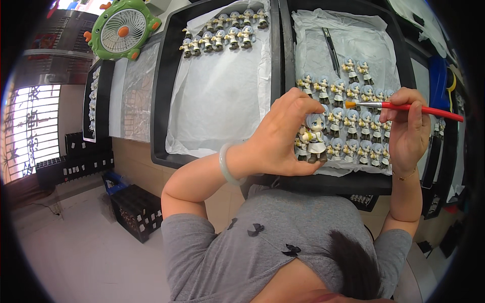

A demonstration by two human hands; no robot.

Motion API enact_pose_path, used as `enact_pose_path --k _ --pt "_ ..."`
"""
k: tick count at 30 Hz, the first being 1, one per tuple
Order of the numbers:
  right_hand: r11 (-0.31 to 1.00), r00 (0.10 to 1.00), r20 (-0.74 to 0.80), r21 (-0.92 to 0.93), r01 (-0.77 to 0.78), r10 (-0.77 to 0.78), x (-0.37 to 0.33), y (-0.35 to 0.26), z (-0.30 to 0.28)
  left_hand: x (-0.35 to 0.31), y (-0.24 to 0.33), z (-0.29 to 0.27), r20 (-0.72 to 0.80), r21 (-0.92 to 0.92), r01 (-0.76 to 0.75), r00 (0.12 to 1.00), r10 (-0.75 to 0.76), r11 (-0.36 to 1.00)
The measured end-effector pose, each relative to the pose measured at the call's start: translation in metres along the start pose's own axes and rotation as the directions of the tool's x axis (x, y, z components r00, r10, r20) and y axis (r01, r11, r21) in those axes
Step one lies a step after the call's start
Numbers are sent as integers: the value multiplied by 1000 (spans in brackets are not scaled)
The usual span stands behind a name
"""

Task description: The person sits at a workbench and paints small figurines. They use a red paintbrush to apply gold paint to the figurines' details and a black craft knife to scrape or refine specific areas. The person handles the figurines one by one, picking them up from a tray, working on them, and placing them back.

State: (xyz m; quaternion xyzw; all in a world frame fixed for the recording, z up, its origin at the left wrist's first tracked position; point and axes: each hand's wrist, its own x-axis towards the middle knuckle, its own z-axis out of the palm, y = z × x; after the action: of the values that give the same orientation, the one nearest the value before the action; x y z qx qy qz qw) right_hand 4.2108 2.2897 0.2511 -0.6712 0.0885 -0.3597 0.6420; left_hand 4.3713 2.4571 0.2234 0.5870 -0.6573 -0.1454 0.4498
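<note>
Between the thumb and fingers of my left hand [283,132] is a small figurine [316,139] with pale hair, a white outfit and dark boots, held upright by its head and feet. My right hand [408,126] grips a red-handled paintbrush [429,109], its orange bristles pointing left, just right of the figurine and apart from it. Beneath both hands, several rows of matching figurines [351,121] lie on white paper in the right black tray [404,45]. Some of those are hidden by my hands.
The left black tray [162,101] holds two rows of figurines [217,40] at its far end. A dark tweezer-like tool [331,50] lies in the right tray. A green animal-shaped fan [123,30] stands at the far left. Black crates [134,212] sit on the floor.
</note>
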Motion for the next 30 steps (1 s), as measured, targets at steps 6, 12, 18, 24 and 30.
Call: enact_pose_path --k 6,12,18,24,30 --pt "999 1000 -11 -31 -16 16 -1 0 2 0 -1 1 -32 22 -17 999 17 1000" --pt "999 1000 12 -39 -2 3 0 2 2 0 1 -1 -17 138 20 1000 -17 990" --pt "999 1000 20 -34 -13 14 -2 4 3 0 1 -2 -11 197 70 998 -69 978" --pt "1000 999 42 -30 2 0 -1 6 2 -1 1 -1 -12 208 87 996 -86 974" --pt "1000 999 41 -29 -11 12 -2 6 2 -1 1 -2 -15 220 90 996 -88 971"
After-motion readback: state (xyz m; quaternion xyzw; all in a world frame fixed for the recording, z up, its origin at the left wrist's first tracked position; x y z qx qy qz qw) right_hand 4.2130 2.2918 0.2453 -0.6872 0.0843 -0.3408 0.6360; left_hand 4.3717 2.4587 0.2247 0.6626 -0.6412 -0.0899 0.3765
